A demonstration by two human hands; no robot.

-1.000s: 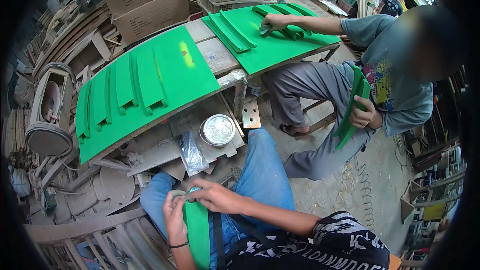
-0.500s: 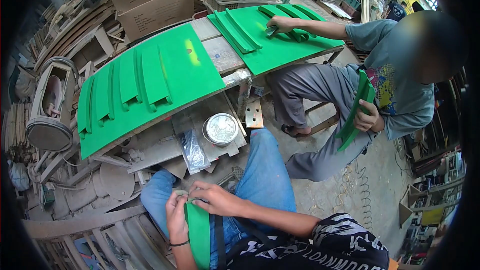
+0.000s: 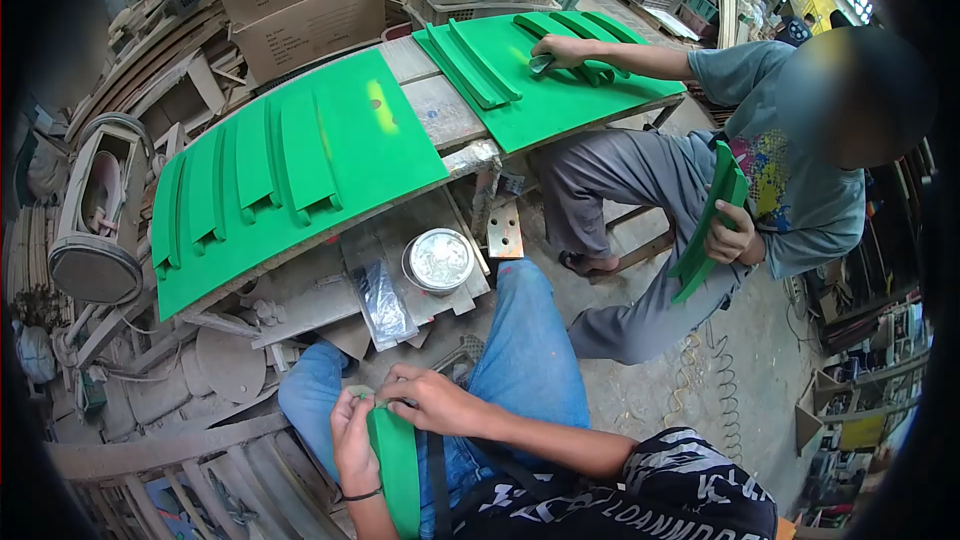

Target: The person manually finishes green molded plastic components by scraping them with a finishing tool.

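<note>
My left hand (image 3: 354,432) is closed around the upper end of a green-painted strip (image 3: 396,465), which lies along my forearm over my lap. Its far end runs toward the bottom edge of the view. My right hand (image 3: 428,400) bends over the same end, fingertips pressed together close to my left thumb. A small greyish-green bit (image 3: 366,396) shows between the two hands; what it is, and what exactly my right fingers pinch, is hidden.
Two green panels (image 3: 385,155) bearing several green strips lie on a low bench. Beneath stands a lidded can (image 3: 440,260) beside a clear plastic bag (image 3: 385,305). At the right a co-worker (image 3: 800,140) sits holding a green strip (image 3: 712,225). Cardboard boxes (image 3: 310,30) stand behind.
My hands stay at the strip's end with barely any shift. The whole view has moved very slightly; the co-worker keeps nearly the same pose.
</note>
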